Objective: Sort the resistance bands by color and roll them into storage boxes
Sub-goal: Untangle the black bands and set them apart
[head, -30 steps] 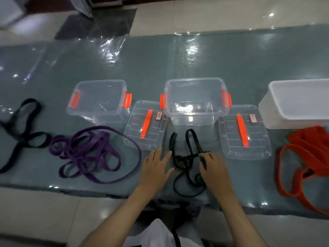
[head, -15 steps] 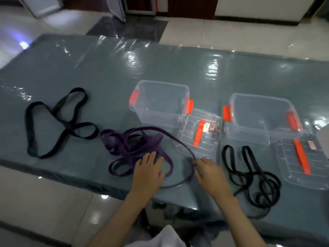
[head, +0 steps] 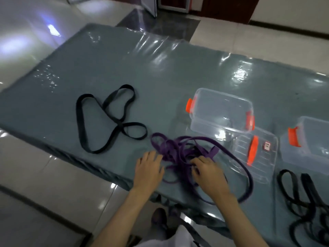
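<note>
On the grey plastic-covered desk [head: 124,68], between a flat black looped band [head: 106,120] and a clear storage box with orange latches [head: 220,111], the tangled purple resistance bands [head: 179,150], now bunched closer than before with no clear long axis, are pinched by the right hand [head: 208,172] while the left hand [head: 148,169] is rested flat beside them.

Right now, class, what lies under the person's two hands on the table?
The tangled purple bands lie there: the right hand covers some strands, the left hand touches the tangle's edge. Whatever is directly beneath the palms is hidden.
</note>
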The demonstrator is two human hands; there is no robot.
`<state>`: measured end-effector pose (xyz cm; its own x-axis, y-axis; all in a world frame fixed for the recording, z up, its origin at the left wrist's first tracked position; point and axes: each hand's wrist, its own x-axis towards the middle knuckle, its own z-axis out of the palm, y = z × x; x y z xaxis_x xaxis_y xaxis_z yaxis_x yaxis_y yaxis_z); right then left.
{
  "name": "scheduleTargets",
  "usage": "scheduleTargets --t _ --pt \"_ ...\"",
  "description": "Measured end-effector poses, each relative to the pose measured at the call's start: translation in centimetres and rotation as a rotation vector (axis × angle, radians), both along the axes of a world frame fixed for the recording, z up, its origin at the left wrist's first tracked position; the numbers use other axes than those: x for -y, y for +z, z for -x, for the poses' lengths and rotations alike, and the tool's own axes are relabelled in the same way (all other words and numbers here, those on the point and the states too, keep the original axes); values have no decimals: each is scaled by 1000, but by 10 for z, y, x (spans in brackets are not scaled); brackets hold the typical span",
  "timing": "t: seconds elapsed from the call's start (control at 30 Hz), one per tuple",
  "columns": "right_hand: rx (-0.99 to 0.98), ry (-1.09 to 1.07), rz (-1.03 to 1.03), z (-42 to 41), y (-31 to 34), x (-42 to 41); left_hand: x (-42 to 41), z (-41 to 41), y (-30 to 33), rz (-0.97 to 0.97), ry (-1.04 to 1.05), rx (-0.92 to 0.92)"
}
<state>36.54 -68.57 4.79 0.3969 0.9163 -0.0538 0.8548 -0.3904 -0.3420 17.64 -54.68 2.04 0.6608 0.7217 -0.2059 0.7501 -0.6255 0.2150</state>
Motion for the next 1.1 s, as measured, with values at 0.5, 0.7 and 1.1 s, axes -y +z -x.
scheduleTargets --t 0.5,0.7,1.1 --pt "-37 262 -28 55 -20 -148 -120 76 -6 -50 240 -103" --pt "-44 271 35 80 -46 -227 -191 102 -25 -14 207 -97" --pt "37 68 535 135 -110 -359 -349 138 -56 55 29 -66"
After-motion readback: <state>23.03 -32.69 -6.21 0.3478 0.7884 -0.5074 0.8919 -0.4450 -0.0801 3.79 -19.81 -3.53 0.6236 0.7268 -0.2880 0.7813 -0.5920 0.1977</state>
